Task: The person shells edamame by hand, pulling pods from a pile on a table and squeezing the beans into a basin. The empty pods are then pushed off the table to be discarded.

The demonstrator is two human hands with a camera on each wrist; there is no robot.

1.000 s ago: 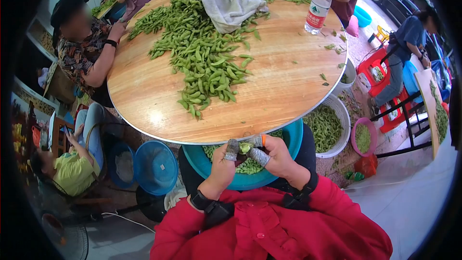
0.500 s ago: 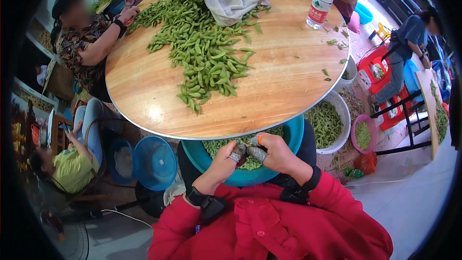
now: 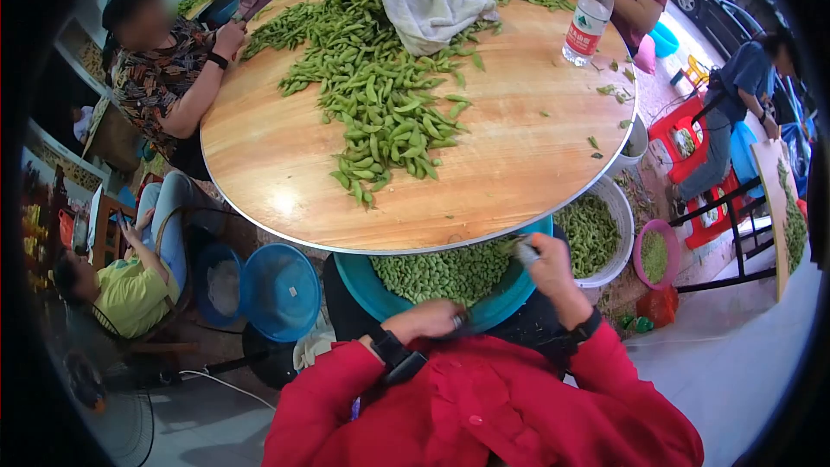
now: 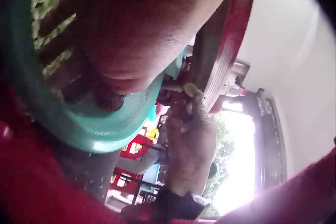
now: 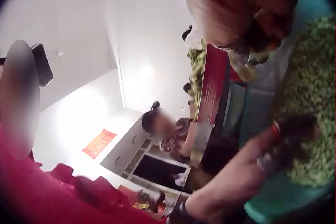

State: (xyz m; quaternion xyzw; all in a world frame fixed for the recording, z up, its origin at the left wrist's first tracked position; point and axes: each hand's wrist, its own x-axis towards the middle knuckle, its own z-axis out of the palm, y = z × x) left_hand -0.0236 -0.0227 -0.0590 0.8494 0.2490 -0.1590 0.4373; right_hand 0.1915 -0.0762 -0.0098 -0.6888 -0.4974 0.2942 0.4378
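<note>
My left hand (image 3: pixel 424 320) is over the near rim of a teal basin (image 3: pixel 353 281), its fingers stretched out above shelled green beans (image 3: pixel 441 275). In the right wrist view, those fingers reach over the beans and show a dark, blurred covering. At the basin's right rim, under the table edge, my right hand (image 3: pixel 552 266) pinches a pale green bean pod (image 5: pixel 242 70) between thumb and fingers. Grey wrapping covers the right thumb. The fingers partly hide the pod.
A round wooden table (image 3: pixel 285 164) bears a heap of bean pods (image 3: pixel 380 112), a white cloth (image 3: pixel 419 0) and a water bottle (image 3: pixel 590 17). To the right stand a white basket of pods (image 3: pixel 616 270) and a pink basin (image 3: pixel 657 251); blue basins (image 3: pixel 281 294) stand left. People sit around.
My hands, together over the basin before, have moved apart. The left has gone down toward the near rim, the right out to the right rim. More beans show between them.
</note>
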